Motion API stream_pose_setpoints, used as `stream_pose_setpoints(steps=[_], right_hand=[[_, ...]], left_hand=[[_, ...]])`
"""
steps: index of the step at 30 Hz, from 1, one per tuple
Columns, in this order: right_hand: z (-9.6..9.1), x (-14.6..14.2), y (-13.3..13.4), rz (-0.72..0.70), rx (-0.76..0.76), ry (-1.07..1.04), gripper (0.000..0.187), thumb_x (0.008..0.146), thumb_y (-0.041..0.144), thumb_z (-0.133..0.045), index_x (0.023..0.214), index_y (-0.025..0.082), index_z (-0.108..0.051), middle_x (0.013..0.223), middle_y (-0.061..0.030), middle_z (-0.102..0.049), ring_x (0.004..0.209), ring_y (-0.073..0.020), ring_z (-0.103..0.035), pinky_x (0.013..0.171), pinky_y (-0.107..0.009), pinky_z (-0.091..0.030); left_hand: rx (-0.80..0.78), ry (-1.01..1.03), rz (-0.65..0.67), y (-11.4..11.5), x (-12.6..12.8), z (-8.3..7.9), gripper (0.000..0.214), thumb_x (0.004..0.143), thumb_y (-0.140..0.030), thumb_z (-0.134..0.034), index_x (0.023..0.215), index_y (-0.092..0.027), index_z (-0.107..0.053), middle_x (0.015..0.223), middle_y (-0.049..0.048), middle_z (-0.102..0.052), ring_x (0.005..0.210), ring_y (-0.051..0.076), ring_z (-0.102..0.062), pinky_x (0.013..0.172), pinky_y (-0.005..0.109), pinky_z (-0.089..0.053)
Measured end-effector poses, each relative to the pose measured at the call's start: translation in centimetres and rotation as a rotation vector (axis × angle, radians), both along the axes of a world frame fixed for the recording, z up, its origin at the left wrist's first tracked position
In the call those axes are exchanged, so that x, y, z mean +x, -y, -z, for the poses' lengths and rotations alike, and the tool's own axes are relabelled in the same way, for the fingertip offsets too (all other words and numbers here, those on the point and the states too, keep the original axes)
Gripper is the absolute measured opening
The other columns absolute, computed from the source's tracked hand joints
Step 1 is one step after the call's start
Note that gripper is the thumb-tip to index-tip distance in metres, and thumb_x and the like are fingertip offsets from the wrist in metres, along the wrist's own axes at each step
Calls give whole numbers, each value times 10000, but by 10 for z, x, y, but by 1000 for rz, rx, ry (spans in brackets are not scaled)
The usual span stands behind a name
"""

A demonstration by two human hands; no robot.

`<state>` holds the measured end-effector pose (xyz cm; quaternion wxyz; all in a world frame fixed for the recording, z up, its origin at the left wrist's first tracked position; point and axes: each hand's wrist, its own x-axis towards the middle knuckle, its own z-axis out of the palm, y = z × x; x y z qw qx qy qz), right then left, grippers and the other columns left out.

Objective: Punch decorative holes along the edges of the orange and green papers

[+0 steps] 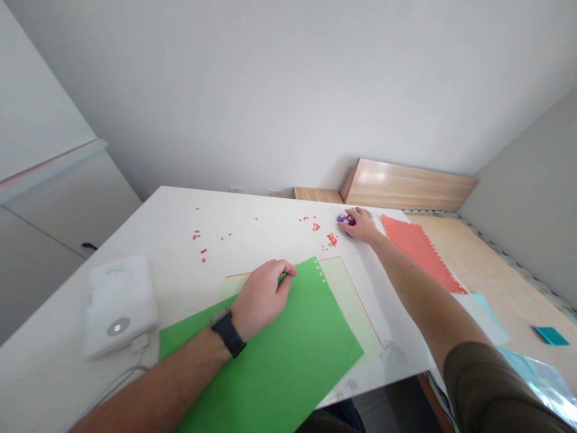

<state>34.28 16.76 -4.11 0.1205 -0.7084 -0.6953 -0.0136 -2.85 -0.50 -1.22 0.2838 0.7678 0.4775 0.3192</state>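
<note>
Our right hand (pixel 360 226) holds tight to a purple toy (pixel 344 220) at 1 o'clock, by red bits (pixel 332 239). Our left hand (pixel 262 299) curls on green paper (pixel 270 355); we cannot tell if it grips. A white box (pixel 119 307) sits at 9 o'clock.

From here I can see a flat green paper sheet (pixel 270 355) with a smooth, matt surface, and a small round purple object (pixel 343 219) that looks like glossy plastic. The white rectangular table top (pixel 148 240) is smooth with a soft shine. Behind it, a long light-wood board (pixel 406 187) has a polished finish. A white rectangular plastic box (pixel 119 307) looks matt.
</note>
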Motion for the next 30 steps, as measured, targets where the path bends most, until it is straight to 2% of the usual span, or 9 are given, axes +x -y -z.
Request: stream_pose_setpoints(steps=[5,12,17,23,30], right_hand=[[2,-2,-5,-37,22,-8,803,850,721,-602,1496,247,-541,1561,-139,-484,1477,-381,-355,1210,-523,-301],[3,-4,-11,-38,44,-35,932,783,750,-651,1536,232,-470,1563,-153,-483,1463,-408,-372,1200,-551,-308],[3,-1,-13,-39,56,-56,975,741,775,-669,1513,211,-476,1523,-156,-511,1462,-379,-389,1243,-528,-256],[0,5,-10,4,10,-91,1038,712,813,-676,1535,224,-444,1527,-172,-487,1435,-366,-441,1201,-517,-340],[-4,3,-8,58,-31,-91,1130,697,870,-647,1591,229,-387,1654,-205,-312,1558,-415,-257,1234,-574,-266]], left_hand=[[5,-4,5,1,0,2,166,951,-205,-509,967,-235,-672,1033,60,-752,1000,250,-702,931,415,-542],[-7,1,3,1,0,5,175,949,-173,-515,981,-219,-680,1034,57,-743,995,242,-688,932,412,-527],[-9,9,0,3,1,7,177,936,-145,-528,981,-218,-683,1030,45,-739,990,232,-681,924,392,-519],[-17,17,2,3,2,6,167,931,-135,-535,970,-210,-680,1015,44,-733,975,230,-673,916,393,-514],[-19,19,6,3,3,5,167,928,-131,-538,970,-212,-679,1013,42,-733,975,229,-675,913,392,-513]])
